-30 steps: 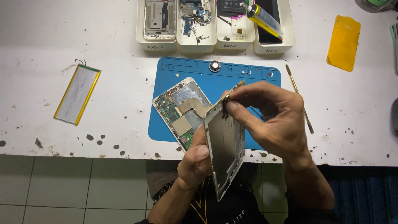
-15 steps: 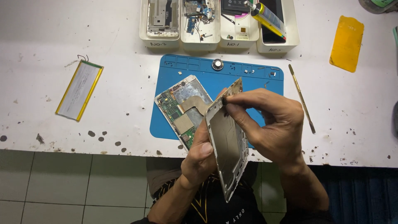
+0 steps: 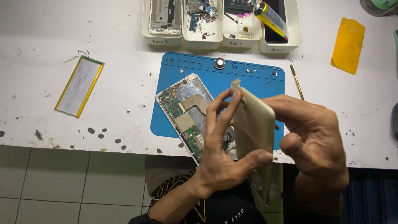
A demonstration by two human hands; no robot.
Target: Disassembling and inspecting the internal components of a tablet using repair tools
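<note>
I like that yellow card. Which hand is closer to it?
Right. The right hand is below-left of the yellow card; the left hand sits farther left.

Gold back cover (image 3: 253, 120), blue mat (image 3: 195, 68), yellow-edged silver battery (image 3: 78, 86), yellow cloth (image 3: 347, 45), speckled white table (image 3: 62, 33).

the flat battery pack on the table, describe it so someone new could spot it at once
Start at the blue mat on the white table. Look left: the flat battery pack lies alone, slanted. Silvery face, yellow edging and short black wires at its top set it apart.
</note>
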